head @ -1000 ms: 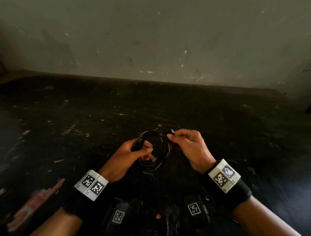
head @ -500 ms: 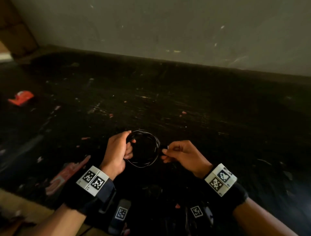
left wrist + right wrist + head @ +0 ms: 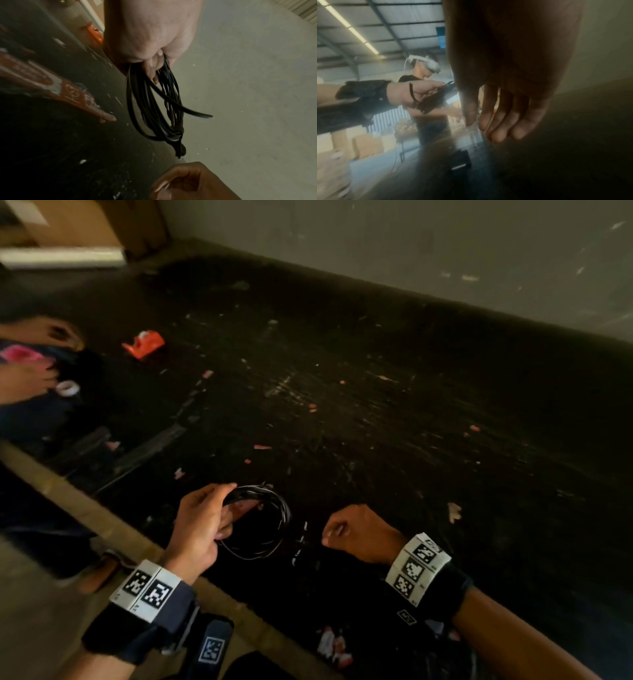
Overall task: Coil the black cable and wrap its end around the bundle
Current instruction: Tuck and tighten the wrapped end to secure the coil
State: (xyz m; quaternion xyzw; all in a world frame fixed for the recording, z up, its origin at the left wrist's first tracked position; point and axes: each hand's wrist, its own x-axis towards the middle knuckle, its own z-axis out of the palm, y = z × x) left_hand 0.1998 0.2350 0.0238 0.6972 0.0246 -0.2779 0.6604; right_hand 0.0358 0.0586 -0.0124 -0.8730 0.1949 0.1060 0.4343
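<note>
1. The left hand (image 3: 200, 529) is gripping the coiled black cable (image 3: 270, 522) at the coil's left side, fingers curled round the bunched strands, and is holding the loop up above the dark table (image 3: 376, 422).
2. From the left wrist camera, that hand (image 3: 150, 31) is clutching the top of the bundle (image 3: 154, 102), and the loops are hanging down from the fist in a long oval.
3. Low on the bundle, a turn of cable (image 3: 176, 132) is sitting wrapped round the strands, cinching them, and a short tail is poking out below the wrap.
4. Another loose end (image 3: 204, 115) is sticking out sideways from the middle of the coil, free of any hand.
5. The right hand (image 3: 359, 534) is hanging just to the right of the coil, clear of it, with a gap of table showing between them.
6. Its fingers (image 3: 498, 121) are drooping loosely, lightly curled, and holding nothing; the same hand (image 3: 185, 182) is showing empty at the bottom of the left wrist view.
7. Across the table, an orange tape dispenser (image 3: 144, 344) is lying near the far left corner, well away from the cable.
8. At the left edge, another person's hands (image 3: 30, 357) are working on something pink and dark; too blurred to say more.
9. The right wrist view is catching a second person in a white headset (image 3: 428, 65) standing behind the table.
</note>
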